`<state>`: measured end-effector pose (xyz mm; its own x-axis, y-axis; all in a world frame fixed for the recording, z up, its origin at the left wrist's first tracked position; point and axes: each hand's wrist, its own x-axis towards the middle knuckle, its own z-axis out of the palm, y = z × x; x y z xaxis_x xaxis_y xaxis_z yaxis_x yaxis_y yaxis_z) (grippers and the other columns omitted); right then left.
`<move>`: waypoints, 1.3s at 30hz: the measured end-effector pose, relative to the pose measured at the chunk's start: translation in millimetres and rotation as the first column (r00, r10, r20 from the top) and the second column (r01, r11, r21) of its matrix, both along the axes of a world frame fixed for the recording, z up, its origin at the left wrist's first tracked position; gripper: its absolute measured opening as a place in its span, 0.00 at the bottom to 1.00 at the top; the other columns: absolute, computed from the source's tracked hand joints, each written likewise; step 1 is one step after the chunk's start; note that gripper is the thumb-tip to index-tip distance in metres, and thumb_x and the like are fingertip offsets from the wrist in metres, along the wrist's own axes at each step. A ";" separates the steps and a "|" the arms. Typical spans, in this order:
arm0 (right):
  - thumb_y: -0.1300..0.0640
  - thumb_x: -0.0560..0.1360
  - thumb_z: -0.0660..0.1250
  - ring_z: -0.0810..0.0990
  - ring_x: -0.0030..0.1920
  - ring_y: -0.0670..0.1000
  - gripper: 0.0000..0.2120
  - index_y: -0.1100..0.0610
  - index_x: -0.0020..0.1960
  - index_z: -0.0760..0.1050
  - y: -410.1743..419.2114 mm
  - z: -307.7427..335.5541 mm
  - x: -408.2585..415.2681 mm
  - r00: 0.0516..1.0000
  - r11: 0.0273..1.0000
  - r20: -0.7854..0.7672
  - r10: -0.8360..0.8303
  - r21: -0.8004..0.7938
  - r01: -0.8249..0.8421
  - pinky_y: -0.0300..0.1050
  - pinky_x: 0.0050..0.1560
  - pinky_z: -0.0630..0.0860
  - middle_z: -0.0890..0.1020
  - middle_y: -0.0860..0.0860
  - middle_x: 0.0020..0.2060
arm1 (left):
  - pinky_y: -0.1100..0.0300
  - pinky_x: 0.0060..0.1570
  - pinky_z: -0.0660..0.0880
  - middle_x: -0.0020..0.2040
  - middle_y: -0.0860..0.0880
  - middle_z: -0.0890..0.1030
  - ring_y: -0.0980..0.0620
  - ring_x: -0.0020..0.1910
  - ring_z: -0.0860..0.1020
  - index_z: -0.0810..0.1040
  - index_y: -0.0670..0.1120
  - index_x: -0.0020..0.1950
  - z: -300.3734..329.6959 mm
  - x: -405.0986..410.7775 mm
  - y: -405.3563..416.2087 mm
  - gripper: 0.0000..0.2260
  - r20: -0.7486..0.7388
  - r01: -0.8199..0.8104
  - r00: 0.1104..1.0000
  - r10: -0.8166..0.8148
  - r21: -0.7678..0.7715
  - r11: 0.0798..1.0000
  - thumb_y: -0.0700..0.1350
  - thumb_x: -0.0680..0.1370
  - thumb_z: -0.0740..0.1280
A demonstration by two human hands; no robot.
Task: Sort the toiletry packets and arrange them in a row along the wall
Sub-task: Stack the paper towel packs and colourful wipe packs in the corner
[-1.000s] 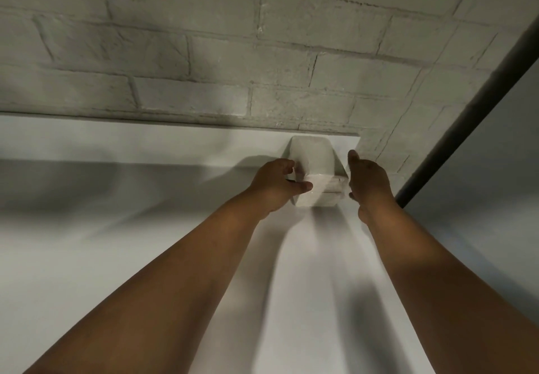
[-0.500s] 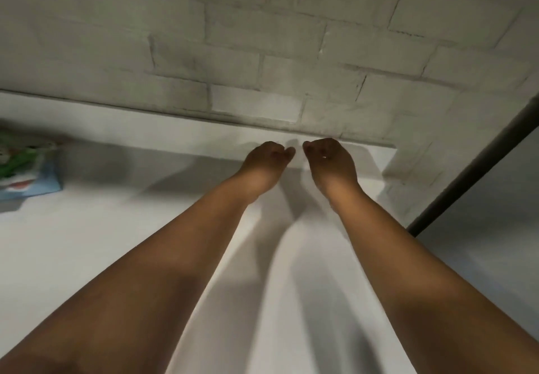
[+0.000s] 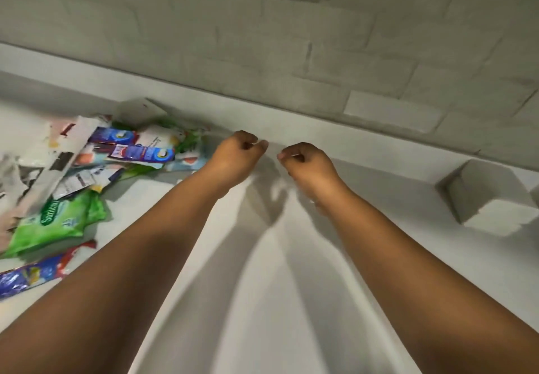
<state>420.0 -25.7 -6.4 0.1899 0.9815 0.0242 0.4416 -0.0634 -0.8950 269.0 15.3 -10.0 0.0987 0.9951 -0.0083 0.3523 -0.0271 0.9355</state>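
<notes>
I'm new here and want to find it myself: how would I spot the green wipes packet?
Start at the brick wall and look to the heap of packets on the white surface, to the left of both hands. The green wipes packet lies at the heap's near edge. It is the large bright green one; its neighbours are white or blue.

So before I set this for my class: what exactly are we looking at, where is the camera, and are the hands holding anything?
No machine here: a person wears a camera on the head, looking down along both bare arms. The left hand and right hand hover with curled fingers above a white counter by a brick wall; neither seems to hold anything. A heap of toiletry packets lies to the left, including a green wipes pack. A white box stands to the right, against the wall.
</notes>
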 end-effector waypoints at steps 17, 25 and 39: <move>0.58 0.74 0.66 0.78 0.38 0.52 0.05 0.51 0.40 0.76 110.0 -9.9 -225.1 0.986 0.999 -0.163 -0.025 -0.039 0.019 0.50 0.42 0.78 0.80 0.49 0.37 | 0.48 0.54 0.78 0.50 0.48 0.80 0.48 0.48 0.80 0.76 0.47 0.58 32.7 -248.3 101.2 0.13 -0.069 0.023 0.997 -0.018 0.066 0.998 0.51 0.77 0.67; 0.57 0.73 0.68 0.78 0.31 0.58 0.10 0.57 0.35 0.73 149.4 -17.2 -231.4 0.984 0.963 -0.021 -0.176 -0.211 0.167 0.56 0.38 0.79 0.78 0.58 0.32 | 0.58 0.53 0.72 0.57 0.44 0.81 0.45 0.56 0.78 0.77 0.43 0.58 18.7 -261.5 163.4 0.14 -0.568 0.102 0.823 -0.013 0.125 0.987 0.51 0.78 0.66; 0.54 0.74 0.66 0.77 0.56 0.62 0.15 0.58 0.59 0.75 166.9 -68.1 -205.4 0.848 0.891 0.472 -0.241 -0.240 0.386 0.46 0.50 0.73 0.78 0.59 0.55 | 0.49 0.53 0.77 0.46 0.44 0.81 0.43 0.47 0.78 0.80 0.45 0.52 -15.9 -244.5 193.7 0.17 -0.815 0.184 0.557 -0.159 -0.066 0.981 0.57 0.75 0.65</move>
